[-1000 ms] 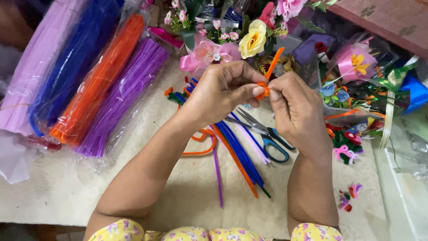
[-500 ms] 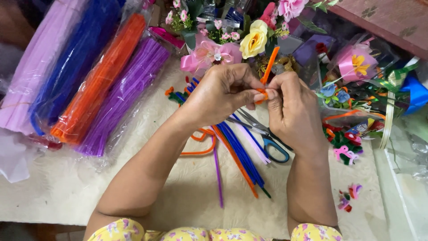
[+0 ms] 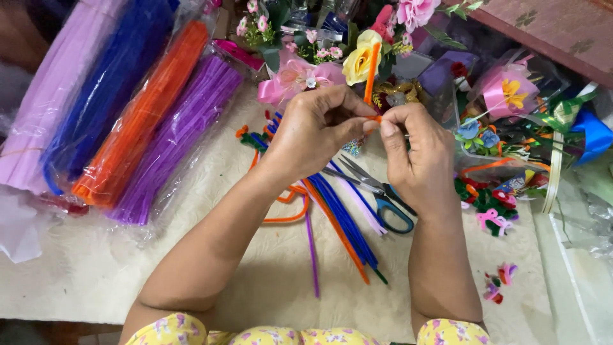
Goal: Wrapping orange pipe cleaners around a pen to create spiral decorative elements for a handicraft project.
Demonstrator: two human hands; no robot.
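Head view: left hand [image 3: 316, 131] and right hand [image 3: 418, 153] raised together over the table [image 3: 76, 281], fingertips meeting, both pinched shut on an orange pipe cleaner [image 3: 371, 82] standing upright between them. Directly beneath the hands, loose pipe cleaners [image 3: 341, 220] in blue, orange and purple fanned on the table, with blue-handled scissors [image 3: 377, 195] lying across them under the right hand. Well to the left of the left hand, clear plastic sleeves side by side, each full of one colour: purple pipe cleaners [image 3: 175, 137] nearest, then orange [image 3: 137, 124], blue [image 3: 105, 96], lilac [image 3: 48, 96]. Beyond the fingertips, a yellow artificial rose [image 3: 359, 61] among pink flowers. Right of the right hand, a clear plastic bag [image 3: 511, 96] holding a pink wrapped flower.
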